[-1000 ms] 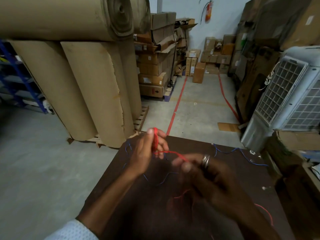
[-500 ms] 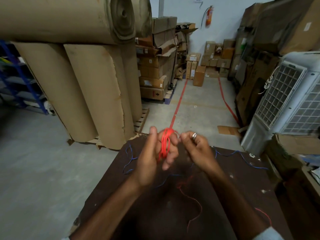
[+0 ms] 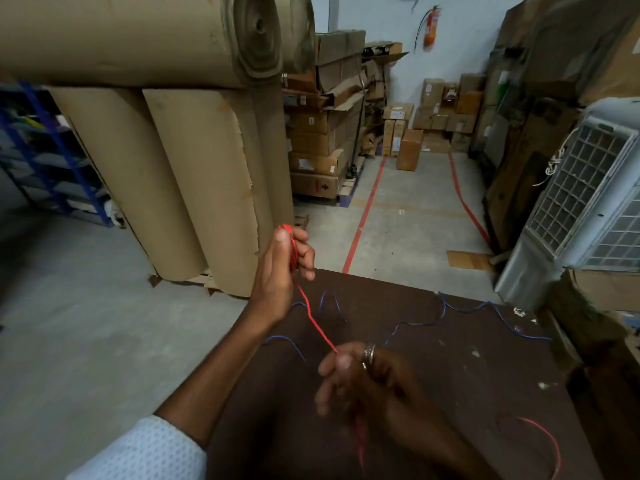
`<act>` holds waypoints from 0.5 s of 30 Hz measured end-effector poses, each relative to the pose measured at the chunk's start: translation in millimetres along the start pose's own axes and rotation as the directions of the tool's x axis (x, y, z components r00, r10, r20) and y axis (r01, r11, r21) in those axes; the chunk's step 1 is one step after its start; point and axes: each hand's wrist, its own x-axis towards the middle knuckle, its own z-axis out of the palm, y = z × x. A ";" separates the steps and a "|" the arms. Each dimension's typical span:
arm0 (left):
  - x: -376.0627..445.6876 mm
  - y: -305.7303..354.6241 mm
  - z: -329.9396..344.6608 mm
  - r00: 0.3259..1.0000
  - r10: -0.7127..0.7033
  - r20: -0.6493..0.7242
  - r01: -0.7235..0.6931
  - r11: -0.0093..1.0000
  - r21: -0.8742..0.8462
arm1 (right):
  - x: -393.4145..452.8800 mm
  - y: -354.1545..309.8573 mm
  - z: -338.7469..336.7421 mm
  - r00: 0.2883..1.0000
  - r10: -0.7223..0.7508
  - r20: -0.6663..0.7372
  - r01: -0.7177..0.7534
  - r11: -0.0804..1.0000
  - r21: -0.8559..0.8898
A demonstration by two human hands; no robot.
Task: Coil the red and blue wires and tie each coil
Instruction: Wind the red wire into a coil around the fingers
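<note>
My left hand (image 3: 282,268) is raised over the far left corner of the dark brown table (image 3: 450,393) and grips a small coil of red wire (image 3: 294,251) wound around its fingers. A taut strand of that wire runs down and right to my right hand (image 3: 367,379), which pinches it between thumb and fingers; the hand is blurred. More red wire (image 3: 543,434) loops loose near the table's right front. The blue wire (image 3: 460,310) lies uncoiled in wavy bends across the far part of the table.
Large brown paper rolls (image 3: 194,188) stand on a pallet left of the table. A white air cooler (image 3: 588,202) sits close on the right. Stacked cardboard boxes (image 3: 325,133) line the aisle beyond, and blue shelving (image 3: 52,150) is at far left.
My right hand has pulled back from the coil toward me, drawing a strand of red wire taut. My left hand has stayed raised with the coil.
</note>
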 end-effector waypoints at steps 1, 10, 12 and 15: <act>-3.1 -4.2 -0.8 1.000 0.000 0.027 -0.002 0.998 0.058 | -3.2 -12.0 -2.8 1.000 0.006 0.013 -0.006 1.000 -0.005; -29.0 -20.3 18.9 0.962 -0.102 0.255 0.042 0.972 0.230 | 30.2 -88.5 -55.5 0.922 -0.348 -0.173 0.102 0.647 -0.756; -28.1 -26.2 22.2 0.947 -0.143 0.288 0.086 0.976 0.199 | 52.6 -91.7 -70.4 0.878 -0.420 -0.230 0.030 0.528 -0.849; -25.8 -32.9 27.4 0.926 -0.170 0.336 0.131 0.982 0.137 | 90.1 -79.7 -94.6 0.809 -0.488 -0.328 -0.019 0.536 -0.844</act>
